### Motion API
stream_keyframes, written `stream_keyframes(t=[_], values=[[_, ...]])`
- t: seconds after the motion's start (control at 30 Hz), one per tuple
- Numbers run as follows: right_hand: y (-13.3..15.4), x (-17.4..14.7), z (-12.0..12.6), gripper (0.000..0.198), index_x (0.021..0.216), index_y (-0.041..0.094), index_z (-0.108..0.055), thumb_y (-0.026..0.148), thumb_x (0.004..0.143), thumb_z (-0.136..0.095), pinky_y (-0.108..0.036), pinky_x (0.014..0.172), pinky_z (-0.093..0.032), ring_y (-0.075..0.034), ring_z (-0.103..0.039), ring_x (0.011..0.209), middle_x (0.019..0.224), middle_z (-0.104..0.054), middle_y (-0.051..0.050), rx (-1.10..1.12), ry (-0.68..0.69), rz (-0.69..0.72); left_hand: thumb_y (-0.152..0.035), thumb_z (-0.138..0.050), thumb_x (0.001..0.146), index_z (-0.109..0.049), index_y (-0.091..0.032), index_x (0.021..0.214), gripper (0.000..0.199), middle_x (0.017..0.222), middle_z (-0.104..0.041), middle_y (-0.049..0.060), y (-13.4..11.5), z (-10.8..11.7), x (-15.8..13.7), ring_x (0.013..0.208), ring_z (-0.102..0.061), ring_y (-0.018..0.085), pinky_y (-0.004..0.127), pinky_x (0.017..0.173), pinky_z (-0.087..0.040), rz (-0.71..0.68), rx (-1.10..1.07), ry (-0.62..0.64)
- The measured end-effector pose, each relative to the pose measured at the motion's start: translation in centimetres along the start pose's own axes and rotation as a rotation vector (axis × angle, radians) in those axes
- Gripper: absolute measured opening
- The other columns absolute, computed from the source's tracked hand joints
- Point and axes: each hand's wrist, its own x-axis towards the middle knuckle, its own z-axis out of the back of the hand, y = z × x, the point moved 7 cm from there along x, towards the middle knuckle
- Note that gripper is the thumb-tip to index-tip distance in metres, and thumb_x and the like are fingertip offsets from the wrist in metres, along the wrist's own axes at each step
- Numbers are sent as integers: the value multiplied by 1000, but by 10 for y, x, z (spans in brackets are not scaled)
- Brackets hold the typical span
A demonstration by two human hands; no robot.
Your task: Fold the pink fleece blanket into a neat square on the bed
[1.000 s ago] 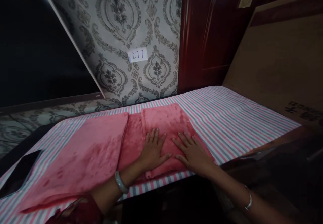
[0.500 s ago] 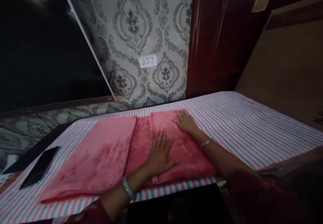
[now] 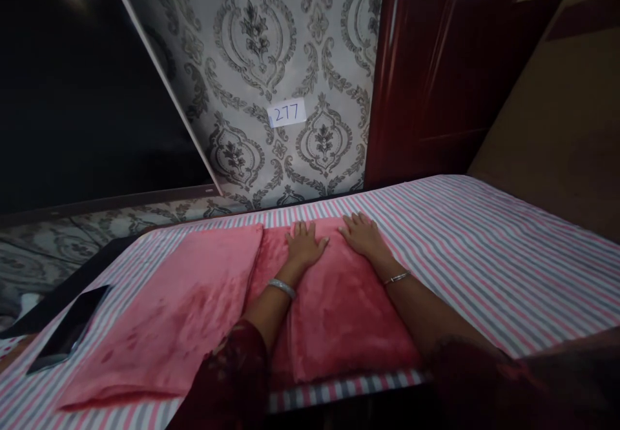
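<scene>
A pink plush blanket lies flat with its left and right sides folded inward, a narrow strip of the lower layer showing between them. My left hand rests with spread fingers near the far inner edge of the right-hand fold. At that fold's far right corner, my right hand is laid flat, fingers apart. Both palms touch the fabric and neither grips it. The left-hand fold lies untouched, its near edge a little raised.
Beneath the blanket spreads a striped cloth in pink, grey and white. A black phone lies at the left. A dark television screen stands behind it; a brown cardboard box is at the right. A paper marked 277 is on the wall.
My left hand has slid away from me over the fold, from its middle to near its far edge. My right hand stays at the far right corner.
</scene>
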Motion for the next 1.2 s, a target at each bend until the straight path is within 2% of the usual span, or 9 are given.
stream_keyframes(t=[0.17,0.47,0.6,0.7,0.8,0.9,1.0,1.07,1.2], values=[[-8,-1,-14,60,153,16,-46,47,106,-25,-56,114,-32,-34,-30,149,160,-44,-18,9,-39,32,-65,-30,99,-31,-11,160,82,169,-23,22,9,-15,-2,158,-14,36,63,122,-22,50,17,-1],[-11,-2,-13,64,158,15,-39,51,107,-22,-54,119,-28,-32,-23,154,166,-35,-16,32,29,-16,-67,-30,98,-27,-10,162,85,170,-20,21,11,-19,2,159,-13,36,60,124,-19,62,-10,29],[-7,-3,-6,64,159,15,-37,49,107,-23,-56,121,-24,-32,-21,156,167,-31,-17,56,49,-26,-65,-33,98,-24,-11,163,85,171,-15,20,10,-13,4,160,-8,34,60,125,-16,62,-44,86],[-7,-4,6,63,161,16,-33,47,107,-24,-57,121,-24,-32,-19,156,169,-27,-16,93,90,-43,-61,-33,100,-26,-14,162,79,171,-16,19,9,2,0,160,-9,32,59,125,-18,58,-69,145],[-13,-21,20,64,164,21,-27,49,107,-22,-60,119,-27,-34,-20,156,170,-23,-15,109,94,-60,-60,-32,101,-28,-15,162,76,171,-19,19,5,18,-23,160,-10,32,58,125,-18,13,-85,144],[-17,-64,22,65,164,26,-27,55,106,-24,-62,118,-28,-37,-19,156,171,-21,-13,117,51,17,-66,-39,98,-30,-14,161,82,169,-22,21,-6,19,-74,159,-13,35,57,126,-15,-161,-100,93],[-19,-118,9,66,163,30,-32,60,104,-30,-64,118,-28,-39,-17,156,171,-22,-11,80,61,98,-72,-45,94,-30,-17,162,89,170,-23,19,-15,2,-133,158,-14,37,59,126,-15,-366,-89,15],[-21,-142,0,66,163,31,-32,60,104,-33,-64,117,-28,-39,-15,157,172,-20,-10,43,69,84,-73,-47,93,-30,-17,162,90,170,-21,20,-14,-16,-159,158,-12,38,61,126,-15,-407,-78,36],[-20,-155,-2,64,163,30,-33,57,104,-35,-61,117,-30,-38,-17,156,172,-20,-8,2,44,39,-69,-44,97,-29,-17,162,85,171,-16,19,-9,-33,-170,159,-9,36,62,125,-15,-371,-80,80]])
